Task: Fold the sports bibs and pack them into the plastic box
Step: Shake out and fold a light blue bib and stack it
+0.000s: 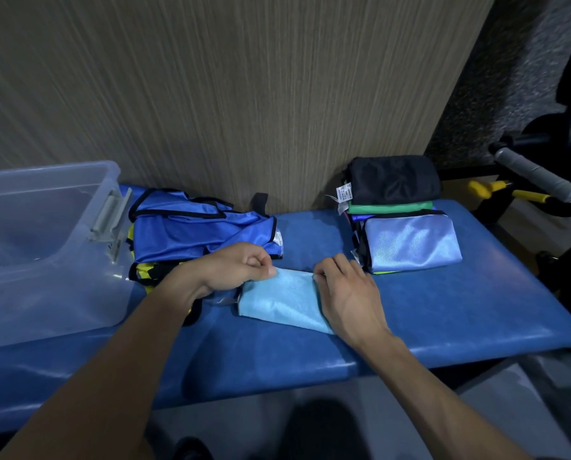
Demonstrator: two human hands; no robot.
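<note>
A light blue bib point(279, 300), folded small, lies on the blue padded bench point(443, 313) in front of me. My left hand point(234, 267) pinches its far left corner with curled fingers. My right hand point(347, 293) grips its right edge, fingertips tucked over the fold. Behind my left hand sits a loose heap of unfolded bibs point(194, 230), blue with black trim on top and yellow underneath. A stack of folded bibs point(400, 220) stands at the back right, pale blue in front, green and black above. The clear plastic box point(41, 247) stands open at the left.
A wood-grain wall panel point(227, 94) rises directly behind the bench. Gym equipment with a grey grip point(536, 175) and yellow handles point(509, 190) stands beyond the bench's right end. The bench's front edge runs just below my forearms.
</note>
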